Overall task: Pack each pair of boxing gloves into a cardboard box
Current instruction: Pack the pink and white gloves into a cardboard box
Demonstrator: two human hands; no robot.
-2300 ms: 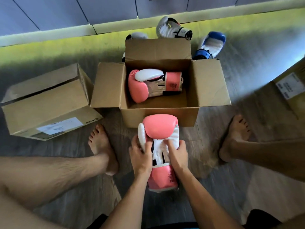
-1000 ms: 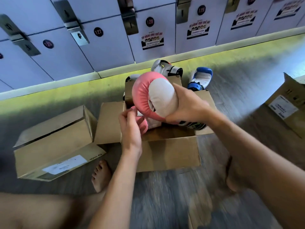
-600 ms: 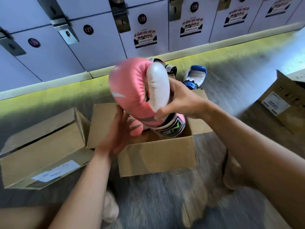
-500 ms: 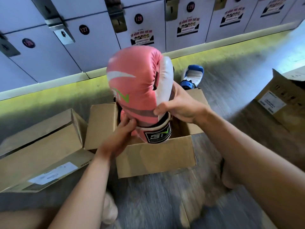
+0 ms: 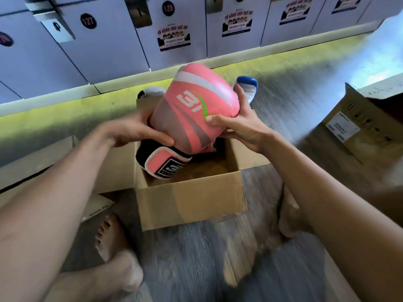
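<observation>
Now both hands, left hand [image 5: 139,131] and right hand [image 5: 237,127], close their fingers on the pink glove [image 5: 192,114] above the box [image 5: 189,201]; it seems soft, light, best held at its padded sides.

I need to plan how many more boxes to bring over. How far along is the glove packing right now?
Done: little can be confirmed; the closed cardboard box on the left may be packed, but its contents are hidden. In hand: the left hand and right hand hold a pink boxing glove, cuff down, over the open cardboard box. Left: a blue-and-white glove and a white one lie beyond it.
</observation>
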